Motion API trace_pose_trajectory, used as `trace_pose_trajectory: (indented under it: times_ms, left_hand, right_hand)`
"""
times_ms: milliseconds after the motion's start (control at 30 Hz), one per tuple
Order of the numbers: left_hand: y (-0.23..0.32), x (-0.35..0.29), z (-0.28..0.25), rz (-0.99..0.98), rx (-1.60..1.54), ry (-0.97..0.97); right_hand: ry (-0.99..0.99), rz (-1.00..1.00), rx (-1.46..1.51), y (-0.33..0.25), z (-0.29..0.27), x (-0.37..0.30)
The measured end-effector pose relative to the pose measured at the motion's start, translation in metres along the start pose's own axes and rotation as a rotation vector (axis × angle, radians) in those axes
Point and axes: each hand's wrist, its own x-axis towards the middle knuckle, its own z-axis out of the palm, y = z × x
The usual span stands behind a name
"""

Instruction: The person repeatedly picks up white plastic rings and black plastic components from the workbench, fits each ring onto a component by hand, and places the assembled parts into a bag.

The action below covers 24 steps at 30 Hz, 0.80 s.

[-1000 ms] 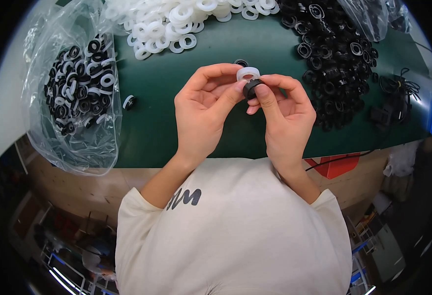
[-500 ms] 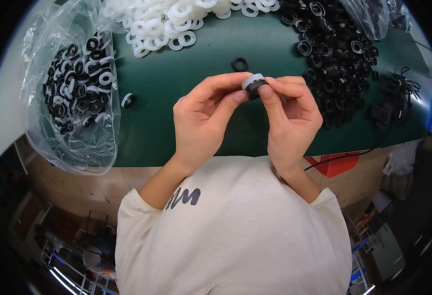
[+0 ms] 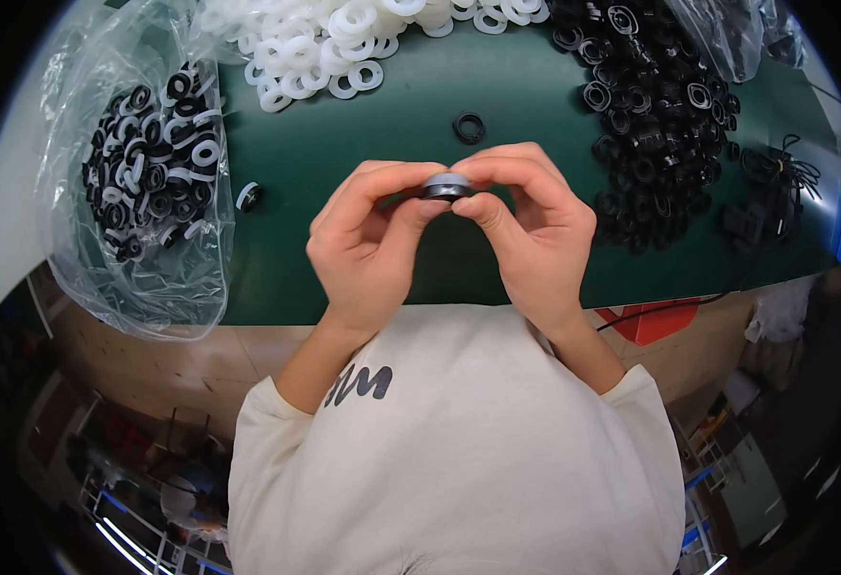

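Between the fingertips of both hands is a small black ring fitting [image 3: 446, 191] with a whitish washer [image 3: 445, 179] on its upper side. My left hand [image 3: 368, 230] pinches its left edge between thumb and index finger. From the other side my right hand [image 3: 531, 216] pinches it the same way. The two pieces lie level against each other; whether the washer is fully seated I cannot tell. Just beyond the fingers a loose black ring [image 3: 468, 127] lies on the green tabletop [image 3: 382, 125].
At the left a clear plastic bag [image 3: 186, 287] holds many black-and-white ring pieces, with one assembled ring piece [image 3: 248, 197] beside it. White washers [image 3: 296, 57] are heaped at the back. Black ring fittings [image 3: 646, 144] pile up at the right, near a coiled black cable [image 3: 780, 172].
Both hands have moved left and slightly toward me with the ring fitting and washer. The held piece has turned from tilted to level.
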Motion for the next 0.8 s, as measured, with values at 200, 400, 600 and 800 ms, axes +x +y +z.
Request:
trace_pose_trajectory:
  times_ms: [200,400,600,800]
  left_hand:
    - [0.032,0.037,-0.132,0.293,0.734,0.783]
    - [0.047,0.024,-0.168,0.170,1.609,0.626]
    - [0.019,0.023,-0.030,0.460,0.808,-0.355]
    - [0.013,0.014,-0.044,0.052,0.401,-0.025]
  right_hand:
    - [-0.005,-0.166,-0.740,0.026,-0.026,0.038]
    - [-0.073,0.081,-0.547,0.015,-0.011,0.038]
    - [-0.309,0.540,0.366,-0.008,-0.002,0.020]
    - [-0.383,0.425,0.148,0.009,0.001,0.057]
